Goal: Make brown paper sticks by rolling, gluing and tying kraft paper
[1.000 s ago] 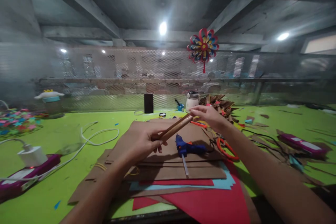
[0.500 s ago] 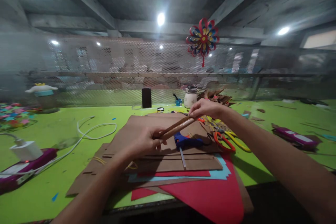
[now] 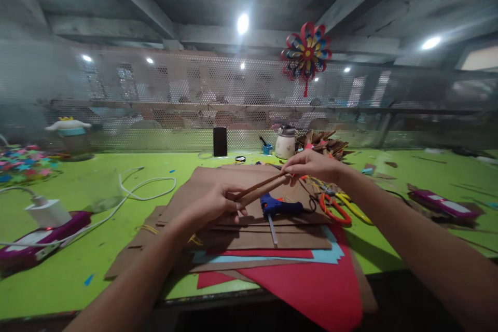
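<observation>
While your left hand [image 3: 218, 205] and right hand [image 3: 313, 165] pinched the brown strip [image 3: 261, 190] between closed fingers, dipping it risked knocking the blue glue gun [image 3: 283, 208] below.

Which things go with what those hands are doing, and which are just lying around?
Probably part of the job:
- folded brown piece, held by left hand and right hand
- blue glue gun, close below
- brown sheets under it

Probably just lying around:
- colourful stars
- white lidded jar
- blue scrap
</observation>
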The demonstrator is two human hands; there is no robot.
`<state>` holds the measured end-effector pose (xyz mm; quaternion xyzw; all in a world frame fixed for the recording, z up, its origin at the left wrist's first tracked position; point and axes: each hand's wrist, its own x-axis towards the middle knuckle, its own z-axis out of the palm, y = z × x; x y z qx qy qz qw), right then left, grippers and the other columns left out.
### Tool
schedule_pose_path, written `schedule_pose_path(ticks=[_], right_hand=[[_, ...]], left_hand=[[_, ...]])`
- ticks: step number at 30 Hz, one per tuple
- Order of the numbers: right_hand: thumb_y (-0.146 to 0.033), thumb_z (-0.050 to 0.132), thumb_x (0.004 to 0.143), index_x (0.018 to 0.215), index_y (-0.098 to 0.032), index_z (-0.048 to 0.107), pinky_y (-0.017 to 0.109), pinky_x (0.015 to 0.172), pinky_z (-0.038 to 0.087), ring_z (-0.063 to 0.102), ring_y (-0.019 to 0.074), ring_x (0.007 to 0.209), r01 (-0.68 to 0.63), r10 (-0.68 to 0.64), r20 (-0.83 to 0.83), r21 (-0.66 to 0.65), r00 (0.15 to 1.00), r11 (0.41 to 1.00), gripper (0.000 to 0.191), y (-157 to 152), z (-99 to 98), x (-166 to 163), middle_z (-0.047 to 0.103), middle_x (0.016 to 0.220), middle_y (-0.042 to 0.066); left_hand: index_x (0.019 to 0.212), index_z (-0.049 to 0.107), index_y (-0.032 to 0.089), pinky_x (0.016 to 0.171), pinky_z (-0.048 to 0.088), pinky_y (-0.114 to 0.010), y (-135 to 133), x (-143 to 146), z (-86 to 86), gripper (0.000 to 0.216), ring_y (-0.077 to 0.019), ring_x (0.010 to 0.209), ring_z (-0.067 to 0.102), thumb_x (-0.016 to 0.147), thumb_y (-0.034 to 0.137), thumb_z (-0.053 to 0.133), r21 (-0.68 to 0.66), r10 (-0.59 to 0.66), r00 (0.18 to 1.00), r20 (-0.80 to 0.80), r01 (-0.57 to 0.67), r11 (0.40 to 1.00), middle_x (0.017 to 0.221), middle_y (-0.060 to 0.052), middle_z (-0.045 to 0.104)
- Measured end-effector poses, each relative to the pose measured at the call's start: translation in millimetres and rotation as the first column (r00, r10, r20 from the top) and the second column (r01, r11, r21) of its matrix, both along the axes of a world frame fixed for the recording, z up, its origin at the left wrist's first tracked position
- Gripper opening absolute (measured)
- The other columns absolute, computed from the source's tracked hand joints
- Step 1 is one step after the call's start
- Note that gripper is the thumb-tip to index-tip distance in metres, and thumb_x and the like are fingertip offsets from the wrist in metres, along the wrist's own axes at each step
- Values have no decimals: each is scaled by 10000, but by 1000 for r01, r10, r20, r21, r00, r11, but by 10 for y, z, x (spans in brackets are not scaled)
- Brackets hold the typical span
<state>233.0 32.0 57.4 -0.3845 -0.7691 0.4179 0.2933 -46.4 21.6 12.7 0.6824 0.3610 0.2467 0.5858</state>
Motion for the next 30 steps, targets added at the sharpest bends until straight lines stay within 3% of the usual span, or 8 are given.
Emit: schedule_pose_path(ticks=[4, 8, 15, 21, 26, 30], right_hand=[[-320, 701, 680, 893, -130, 689, 226, 616, 479, 596, 105, 641, 30, -38, 52, 141, 998, 990, 285, -58, -45, 7, 670, 704, 31], [-316, 707, 673, 852, -145, 691, 225, 556, 463, 585, 106, 603, 61, -52, -49, 208, 997, 976, 248, -71, -127, 24, 657, 670, 18], [-318, 696, 690, 845, -128, 678, 263, 569, 480, 586, 126, 611, 41, -2, -209, 185, 978, 982, 246, -111, -213, 39, 641, 686, 41], [-290, 702, 683, 840, -128, 655, 250, 564, 450, 552, 103, 584, 69, -21, -299, 152, 954, 986, 230, -82, -306, 16, 608, 674, 24], [-319, 701, 668, 802, -128, 637, 236, 520, 416, 521, 90, 551, 90, -53, -267, 128, 962, 988, 242, -47, -388, 7, 586, 656, 11], [-330, 699, 669, 789, -129, 624, 243, 516, 400, 504, 94, 543, 122, -82, -276, 132, 958, 984, 246, -11, -452, 12, 570, 634, 6]], left_hand=[[1091, 590, 129, 522, 399, -210, -4, -32, 33, 413, -85, 524, 539, 679, 123, 574, 15, -72, 997, 14, 72, 997, 743, -40, 663], [1095, 592, 135, 517, 381, -198, -22, -69, 80, 395, -88, 556, 540, 700, 153, 581, -10, -152, 988, 18, 152, 988, 754, -43, 666], [1041, 622, 125, 557, 396, -206, -108, -73, 158, 331, -99, 602, 529, 723, 189, 561, -67, -213, 975, 57, 217, 974, 745, -51, 639], [1105, 591, 153, 468, 312, -187, -108, -30, 116, 429, -63, 509, 418, 718, 333, 631, 42, -171, 984, -56, 173, 984, 668, 3, 575], [1247, 472, 187, 470, 332, -185, -75, 20, 39, 575, -62, 508, 415, 714, 321, 641, 138, -169, 973, -156, 191, 972, 651, 36, 533], [1262, 455, 180, 444, 314, -180, -73, 44, -2, 518, -60, 482, 390, 774, 317, 560, 198, -149, 967, -208, 190, 962, 620, 41, 503]])
